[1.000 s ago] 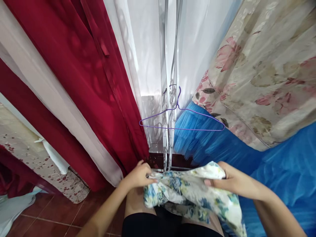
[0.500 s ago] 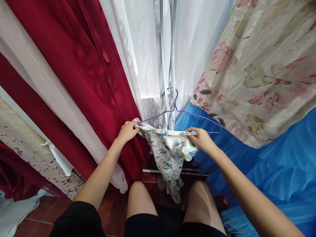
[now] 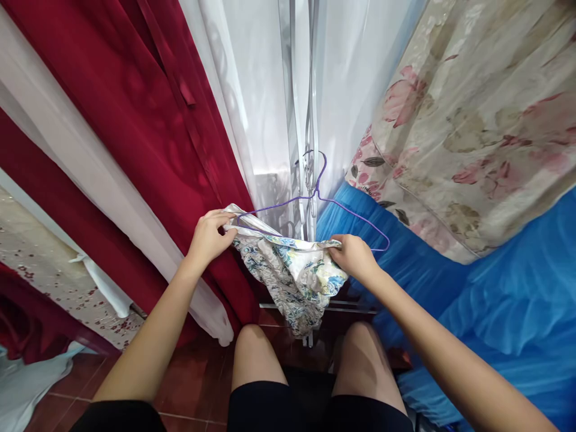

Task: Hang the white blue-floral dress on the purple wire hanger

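Observation:
A white garment with a blue and yellow floral print (image 3: 294, 273) hangs bunched between my hands. My left hand (image 3: 211, 234) grips one end of its top edge, where the opening gapes around the left end of a purple wire hanger (image 3: 317, 189). With thumb and fingers closed, my right hand (image 3: 353, 255) pinches the other end of that edge. The hanger's right end sticks out past my right hand, outside the cloth. Its hook is up at a set of white straps (image 3: 308, 108).
Dark red cloth (image 3: 180, 138) hangs at the left and white cloth (image 3: 265, 102) behind the hanger. On the right are a cream floral cloth (image 3: 486, 138) and blue gathered fabric (image 3: 504, 306). My knees are below, above red floor tiles (image 3: 184, 378).
My left hand has moved left, drawing the garment's edge over the hanger's left end. The right hand shifted slightly left, the hanger tilted down at its right, and the cloth's lower end rose.

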`<state>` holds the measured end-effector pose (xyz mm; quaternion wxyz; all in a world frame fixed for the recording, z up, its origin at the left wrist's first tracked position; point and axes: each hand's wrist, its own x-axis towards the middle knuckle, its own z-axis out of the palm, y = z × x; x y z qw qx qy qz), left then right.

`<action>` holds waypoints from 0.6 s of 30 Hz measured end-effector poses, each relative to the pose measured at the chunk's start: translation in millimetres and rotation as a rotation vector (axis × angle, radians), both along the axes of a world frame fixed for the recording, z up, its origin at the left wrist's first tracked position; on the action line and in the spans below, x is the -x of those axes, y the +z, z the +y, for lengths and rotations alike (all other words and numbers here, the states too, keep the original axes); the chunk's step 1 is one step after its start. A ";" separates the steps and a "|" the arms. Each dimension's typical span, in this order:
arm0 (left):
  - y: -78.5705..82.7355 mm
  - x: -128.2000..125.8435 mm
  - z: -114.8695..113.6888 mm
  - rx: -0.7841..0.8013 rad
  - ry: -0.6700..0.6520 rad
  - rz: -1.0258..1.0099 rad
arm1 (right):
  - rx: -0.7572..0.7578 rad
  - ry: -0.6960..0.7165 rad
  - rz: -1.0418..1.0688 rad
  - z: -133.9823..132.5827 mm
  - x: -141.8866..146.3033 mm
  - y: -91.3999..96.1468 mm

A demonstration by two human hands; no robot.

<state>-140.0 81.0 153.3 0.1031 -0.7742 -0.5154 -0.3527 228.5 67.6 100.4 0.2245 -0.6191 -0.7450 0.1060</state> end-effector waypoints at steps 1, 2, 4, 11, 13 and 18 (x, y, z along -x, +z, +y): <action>4.7 -2.1 -3.0 -0.029 -0.005 -0.024 | -0.003 0.013 0.006 1.3 0.6 -0.7; 9.0 -6.4 -4.9 -0.057 -0.014 -0.049 | -0.004 0.032 0.020 2.5 0.8 -1.9; 15.5 -21.4 -5.3 -0.091 -0.060 -0.099 | 0.009 0.089 0.072 3.6 0.7 -4.7; 12.8 -87.3 10.8 -0.018 -0.248 -0.215 | 0.029 0.284 0.367 -20.3 -5.9 -16.7; 6.6 -92.7 14.0 -0.099 -0.187 -0.220 | -0.122 0.193 0.434 -31.1 -18.9 -22.7; -6.6 -92.5 15.0 -0.111 -0.124 -0.180 | -0.416 -0.124 0.472 -40.5 -70.0 -24.8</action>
